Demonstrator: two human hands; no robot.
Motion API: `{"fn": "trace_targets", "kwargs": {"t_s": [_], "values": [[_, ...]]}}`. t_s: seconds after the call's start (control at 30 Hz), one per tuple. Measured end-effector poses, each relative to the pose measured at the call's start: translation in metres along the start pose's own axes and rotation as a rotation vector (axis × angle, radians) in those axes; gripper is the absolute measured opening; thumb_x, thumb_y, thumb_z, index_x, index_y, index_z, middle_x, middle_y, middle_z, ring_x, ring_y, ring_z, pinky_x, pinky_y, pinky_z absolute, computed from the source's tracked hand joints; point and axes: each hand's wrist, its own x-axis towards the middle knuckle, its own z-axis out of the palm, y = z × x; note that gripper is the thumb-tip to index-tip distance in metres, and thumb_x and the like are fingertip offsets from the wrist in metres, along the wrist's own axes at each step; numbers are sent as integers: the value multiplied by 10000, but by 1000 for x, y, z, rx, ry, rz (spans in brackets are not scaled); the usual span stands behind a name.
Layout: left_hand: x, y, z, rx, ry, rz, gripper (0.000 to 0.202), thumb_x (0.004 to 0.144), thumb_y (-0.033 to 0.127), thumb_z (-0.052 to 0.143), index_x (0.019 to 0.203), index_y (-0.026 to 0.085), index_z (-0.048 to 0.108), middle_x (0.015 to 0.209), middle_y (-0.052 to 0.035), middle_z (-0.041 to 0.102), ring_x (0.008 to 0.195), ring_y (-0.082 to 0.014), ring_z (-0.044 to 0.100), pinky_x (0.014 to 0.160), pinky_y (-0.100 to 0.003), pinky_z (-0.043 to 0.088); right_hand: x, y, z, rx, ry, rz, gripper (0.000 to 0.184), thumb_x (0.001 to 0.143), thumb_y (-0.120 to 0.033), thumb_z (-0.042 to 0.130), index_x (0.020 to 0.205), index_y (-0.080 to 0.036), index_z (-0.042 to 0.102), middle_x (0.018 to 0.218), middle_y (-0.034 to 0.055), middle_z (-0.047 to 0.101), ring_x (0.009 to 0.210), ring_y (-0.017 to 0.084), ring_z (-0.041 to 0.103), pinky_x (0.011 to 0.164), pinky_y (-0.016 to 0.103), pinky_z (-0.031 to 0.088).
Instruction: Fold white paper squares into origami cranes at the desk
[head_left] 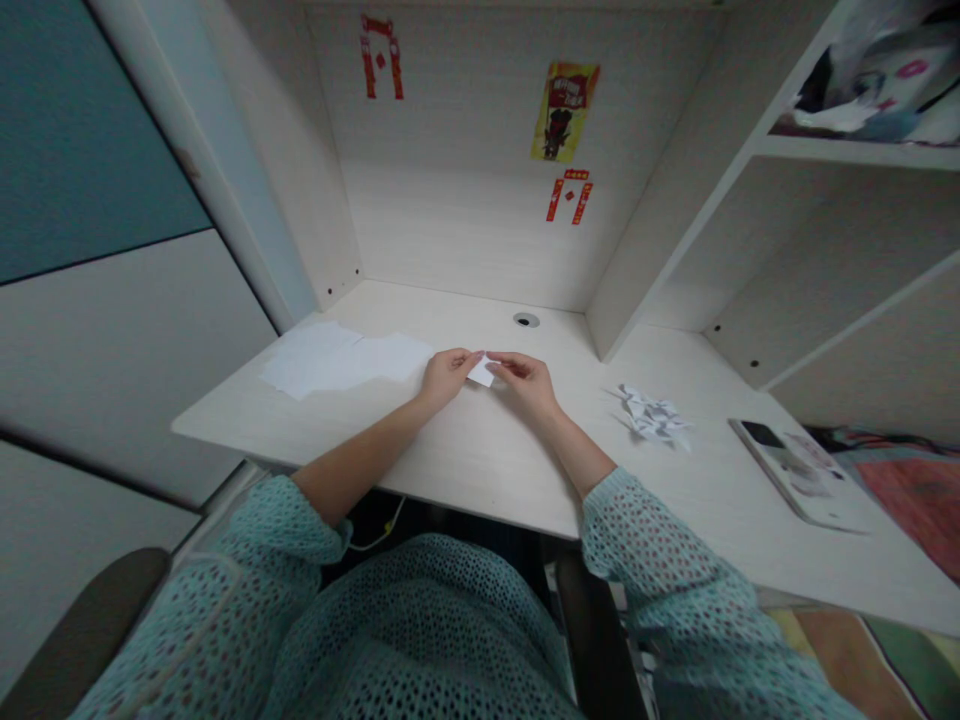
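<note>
Between my two hands, just above the middle of the desk, is a small piece of white paper (481, 375). My left hand (448, 374) pinches its left side between thumb and fingers. On the other side, my right hand (527, 377) has thumb and index finger closed on the paper's upper right part. Fingers cover much of the paper, so I cannot tell how it is folded. Left of my hands, loose white paper sheets (337, 357) lie flat and overlap. To the right sits a small heap of folded paper pieces (652, 415).
A white phone (795, 475) lies on the right of the desk (465, 460). Behind my hands are a round cable hole (526, 320) and the back panel with red and yellow stickers. A vertical divider (667, 200) stands at the back right, and an armrest (600, 630) is below the desk edge.
</note>
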Motion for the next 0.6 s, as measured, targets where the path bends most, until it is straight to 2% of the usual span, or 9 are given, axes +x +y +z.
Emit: {"fn": "trace_targets", "kwargs": {"t_s": [0.1, 0.27, 0.43, 0.5, 0.6], "values": [[0, 1, -1, 30, 13, -4, 379, 713, 526, 593, 640, 156, 632, 606, -8, 603, 594, -121, 537, 524, -204, 383, 1, -1, 0, 60, -36, 35, 340, 647, -399, 695, 928, -210, 714, 893, 56, 712, 746, 175, 631, 702, 297, 486], [0, 1, 0, -8, -13, -48, 390, 718, 529, 587, 632, 151, 624, 586, -15, 592, 561, -125, 534, 507, -217, 400, 1, 1, 0, 61, -19, 44, 346, 633, -393, 708, 927, -210, 715, 884, 59, 714, 741, 181, 637, 701, 310, 490], [1, 1, 1, -71, -17, -32, 333, 715, 476, 609, 685, 147, 654, 681, -35, 644, 647, -144, 582, 573, -227, 448, 2, 5, -1, 49, -3, 39, 345, 628, -394, 716, 917, -205, 718, 845, 61, 715, 697, 172, 636, 678, 306, 488], [1, 2, 1, -102, -12, -45, 317, 718, 454, 610, 757, 145, 670, 755, -51, 669, 689, -153, 599, 585, -232, 457, 4, 8, -1, 43, 11, 32, 348, 634, -400, 710, 920, -203, 716, 856, 62, 715, 708, 174, 636, 689, 311, 489], [-1, 7, 0, -125, -25, -78, 364, 728, 422, 612, 972, 155, 658, 815, -64, 684, 691, -154, 607, 556, -225, 449, 6, 11, -3, 51, 68, 28, 342, 645, -400, 698, 921, -197, 712, 884, 65, 713, 730, 178, 635, 713, 323, 489]]}}
